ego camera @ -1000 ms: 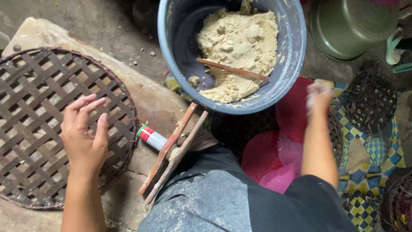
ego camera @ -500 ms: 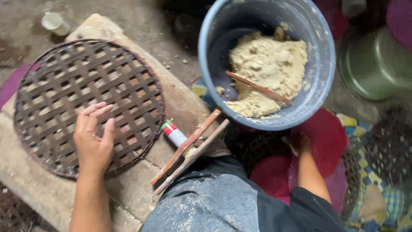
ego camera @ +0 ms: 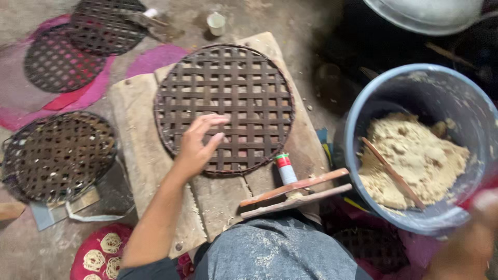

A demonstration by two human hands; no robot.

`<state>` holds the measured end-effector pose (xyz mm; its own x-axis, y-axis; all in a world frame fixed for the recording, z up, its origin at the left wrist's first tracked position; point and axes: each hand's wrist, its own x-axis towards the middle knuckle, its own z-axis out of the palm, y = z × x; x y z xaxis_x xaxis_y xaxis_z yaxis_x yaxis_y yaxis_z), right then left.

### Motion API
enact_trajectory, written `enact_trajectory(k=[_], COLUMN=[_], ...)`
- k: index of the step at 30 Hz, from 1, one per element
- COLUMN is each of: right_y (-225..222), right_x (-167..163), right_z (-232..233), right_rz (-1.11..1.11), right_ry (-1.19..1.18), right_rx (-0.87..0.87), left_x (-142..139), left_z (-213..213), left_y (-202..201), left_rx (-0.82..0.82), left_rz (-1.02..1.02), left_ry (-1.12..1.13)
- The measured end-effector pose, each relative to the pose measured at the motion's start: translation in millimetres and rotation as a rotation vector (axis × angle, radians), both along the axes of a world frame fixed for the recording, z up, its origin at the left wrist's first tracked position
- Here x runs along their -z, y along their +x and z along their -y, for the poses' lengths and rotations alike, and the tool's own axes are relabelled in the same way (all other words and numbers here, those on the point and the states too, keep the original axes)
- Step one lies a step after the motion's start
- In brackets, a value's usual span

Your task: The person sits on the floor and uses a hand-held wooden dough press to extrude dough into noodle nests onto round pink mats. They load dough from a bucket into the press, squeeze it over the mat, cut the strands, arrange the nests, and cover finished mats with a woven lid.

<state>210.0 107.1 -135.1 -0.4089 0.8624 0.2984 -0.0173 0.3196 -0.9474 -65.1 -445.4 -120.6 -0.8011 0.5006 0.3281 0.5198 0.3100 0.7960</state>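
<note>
My left hand [ego camera: 199, 142] lies flat, fingers spread, on the near edge of a round dark woven lattice tray [ego camera: 228, 88]. The tray rests on a worn wooden board [ego camera: 132, 129]. Just right of the hand lies a small red, white and green tube [ego camera: 284, 167], and beside it a pair of joined wooden bars [ego camera: 295, 192]. My right hand [ego camera: 469, 243] is a blur at the lower right, close to the rim of a blue-grey bucket [ego camera: 358, 111]. The bucket holds pale crumbly dough [ego camera: 415, 150] and a wooden stick [ego camera: 391, 171]. My lap, in dusty grey cloth [ego camera: 275, 254], fills the bottom centre.
More woven trays lie at the left [ego camera: 57, 155] and top left [ego camera: 101, 21] on pink mats [ego camera: 155, 57]. A small cup [ego camera: 216, 23] stands on the ground behind the board. A red plate with noodle coils [ego camera: 104, 251] is at the bottom left, and a metal pot [ego camera: 430, 13] at the top right.
The view has swung left, bringing more trays into sight. My left hand stays on the lattice tray. My right hand has dropped from beside the bucket to the lower right, blurred.
</note>
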Motion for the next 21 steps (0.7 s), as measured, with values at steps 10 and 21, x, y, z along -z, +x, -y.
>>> enact_trajectory(k=[10,21], right_y=[-249,-363], right_x=[-185,-39], right_z=[244,250], right_rz=[-0.227,0.054], right_ry=[-0.383,-0.542], right_rx=[-1.482,-1.134], left_x=[42,31], left_z=[-1,51], left_y=[-42,-57], left_rx=[-0.102,-0.273], left_rz=[0.832,0.990], left_ry=[0.659,0.718])
